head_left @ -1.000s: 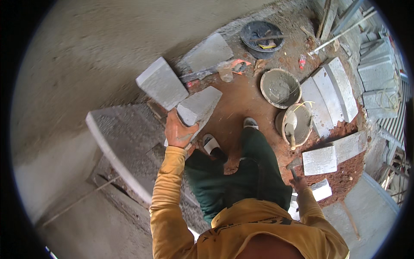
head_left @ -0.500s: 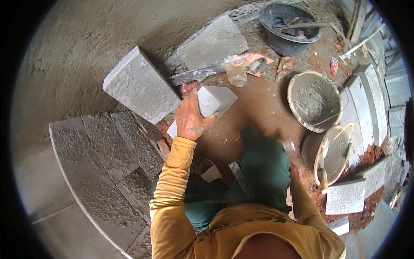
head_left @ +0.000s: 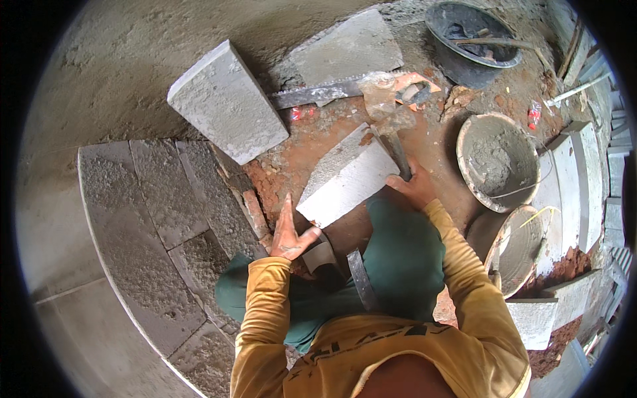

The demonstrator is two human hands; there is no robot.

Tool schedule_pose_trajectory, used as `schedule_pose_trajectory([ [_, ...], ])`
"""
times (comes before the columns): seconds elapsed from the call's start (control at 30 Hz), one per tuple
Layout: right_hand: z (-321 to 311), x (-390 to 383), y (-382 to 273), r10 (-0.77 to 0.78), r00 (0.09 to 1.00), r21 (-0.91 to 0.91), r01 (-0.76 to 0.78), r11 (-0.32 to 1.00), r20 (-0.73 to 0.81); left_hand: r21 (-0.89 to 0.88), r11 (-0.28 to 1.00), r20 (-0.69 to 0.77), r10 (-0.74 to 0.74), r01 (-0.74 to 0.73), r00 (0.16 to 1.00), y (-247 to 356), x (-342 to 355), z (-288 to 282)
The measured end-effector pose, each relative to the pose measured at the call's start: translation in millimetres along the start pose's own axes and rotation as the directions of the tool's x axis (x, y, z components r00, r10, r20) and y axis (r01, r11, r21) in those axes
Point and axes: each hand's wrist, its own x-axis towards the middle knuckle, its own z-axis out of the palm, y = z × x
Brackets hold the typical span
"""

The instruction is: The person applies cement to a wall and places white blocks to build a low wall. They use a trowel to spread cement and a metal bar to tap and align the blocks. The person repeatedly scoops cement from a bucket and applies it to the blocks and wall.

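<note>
A light concrete block (head_left: pixel 356 180) with a rough grey side and a pale smooth face lies tilted on the ground in front of my knees. My left hand (head_left: pixel 290 237) is open beside its lower left corner, fingers spread and thumb apart. At the block's right end, my right hand (head_left: pixel 415 186) is closed around a grey, mortar-stained hand tool (head_left: pixel 397 151). The tool's far end is smeared by motion, so its exact kind cannot be made out. My right thumb is close to the block, and contact is unclear.
A larger concrete block (head_left: pixel 229 103) leans by the wall. Behind lies a handsaw (head_left: pixel 318 93) with an orange handle. On the right stand a mortar bucket (head_left: pixel 497 159), another bucket (head_left: pixel 514 255) and a black tub (head_left: pixel 471 63). Mortar-covered blocks (head_left: pixel 152 232) form a curved ledge at left.
My left hand has let go of the block and drawn back toward me. The block has turned and sits nearer. My right hand has come forward from beside my knee with the tool.
</note>
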Motion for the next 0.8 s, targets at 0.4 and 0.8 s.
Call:
schedule_pose_trajectory([
  [0.4,-22.9,53.0,-25.6,0.286,0.957,0.018,-0.287,0.958,0.052,0.040,0.957,-0.318,0.283,-0.286,0.905,80.2,67.8,-32.5],
  [0.8,-64.4,-47.9,61.3,0.308,0.939,-0.176,-0.332,0.927,-0.151,0.687,0.695,-0.094,0.375,-0.212,0.922,97.5,119.8,82.9],
])
